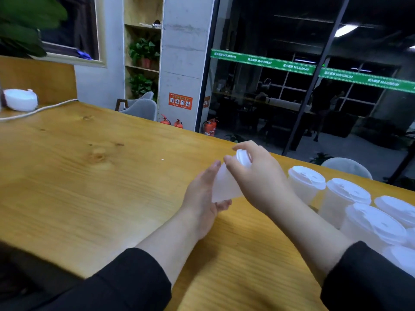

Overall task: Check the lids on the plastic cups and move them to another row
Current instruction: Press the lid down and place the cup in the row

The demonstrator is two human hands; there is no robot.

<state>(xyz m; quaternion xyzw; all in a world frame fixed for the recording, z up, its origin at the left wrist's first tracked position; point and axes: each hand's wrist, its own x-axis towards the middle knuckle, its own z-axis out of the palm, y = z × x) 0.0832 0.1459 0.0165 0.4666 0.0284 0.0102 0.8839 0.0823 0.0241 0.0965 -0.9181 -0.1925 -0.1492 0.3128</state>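
Head view, the only one I have.

I see one translucent plastic cup point(225, 182) held off the table point(89, 176), tilted so its white lid point(243, 157) points up and away from me. The left hand point(205, 194) cradles the cup body from the side and beneath: palm turned toward the cup, fingers fairly straight along its wall, lower fingers curling under the base. I read this as a supporting grasp on the cup, not a tight clench. The right hand point(256, 176) comes over the top, thumb and fingertips curled round the lid rim, wrist bent down. Judgement: the cup is tipped and braced this way so the right hand can press or twist the lid and test whether it is seated. The check looks to be in progress; the cup is not yet set down anywhere.

Both forearms reach forward from black sleeves point(125, 279), the left resting low near the table, the right raised and crossing above the waiting cups.

The remaining lidded cups point(306, 182) stand upright in a cluster at the right edge of the table, close together, just beside the right forearm. The open wood to the left of the hands is probably where the new row goes; I cannot tell its exact line.

Far left on the table: a stack of white lids or bowls point(21, 99) and a white cord point(45, 108), well apart from the work.
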